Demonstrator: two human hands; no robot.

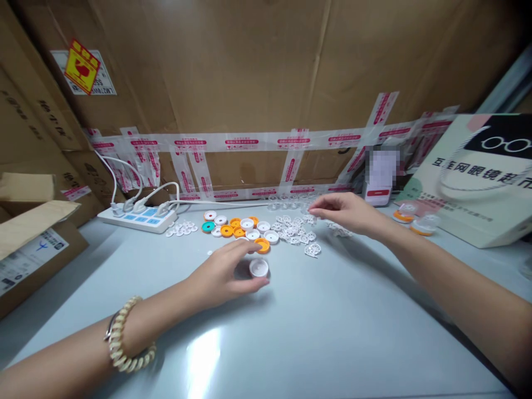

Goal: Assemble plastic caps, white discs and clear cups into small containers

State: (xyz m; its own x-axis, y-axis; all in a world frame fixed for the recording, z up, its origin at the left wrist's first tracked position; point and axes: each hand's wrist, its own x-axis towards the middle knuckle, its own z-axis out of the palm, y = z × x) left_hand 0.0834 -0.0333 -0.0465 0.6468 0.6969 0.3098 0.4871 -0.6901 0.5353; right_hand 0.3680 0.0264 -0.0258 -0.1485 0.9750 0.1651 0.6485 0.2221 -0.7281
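My left hand curls around a small white round cap that rests on the grey table, thumb and fingers closed on its sides. My right hand reaches out over a scatter of small clear plastic pieces, its fingertips pinched together at the far edge of the pile; whether they hold a piece I cannot make out. Beside the left hand lies a cluster of orange, white and teal round caps.
A white power strip with plugged cables lies at the back left. Taped cardboard boxes wall in the back and left. A white paper bag stands at the right, with two orange-based clear parts before it.
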